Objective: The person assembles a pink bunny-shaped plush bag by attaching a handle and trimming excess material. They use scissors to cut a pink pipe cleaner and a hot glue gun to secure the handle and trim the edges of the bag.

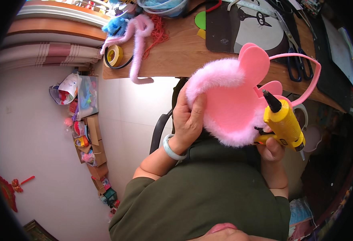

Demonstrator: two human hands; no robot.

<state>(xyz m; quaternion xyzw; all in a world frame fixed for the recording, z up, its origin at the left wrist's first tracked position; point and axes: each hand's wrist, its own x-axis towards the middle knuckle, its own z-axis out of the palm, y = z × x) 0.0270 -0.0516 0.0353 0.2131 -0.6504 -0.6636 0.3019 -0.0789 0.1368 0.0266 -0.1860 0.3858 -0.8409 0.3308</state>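
Observation:
A pink felt piece [233, 105] with rounded ear shapes and fluffy pink trim [215, 73] around part of its edge is held up in front of my body. My left hand [188, 120] grips its left side, thumb on the front face, fingers behind. In my right hand [271, 147] is a yellow hot glue gun [284, 125], its dark nozzle pointing up and left beside the felt's right edge. Some of the right fingers are hidden behind the gun and the trim. A narrow pink band [310, 87] loops out from the felt at the right.
On the wooden desk [176, 60] lie a fluffy pink strip [138, 54], a yellow tape roll [114, 55], red yarn [158, 33], dark-handled scissors [298, 63] and a dark mat [221, 36]. Cardboard boxes [95, 129] stand along the wall at left.

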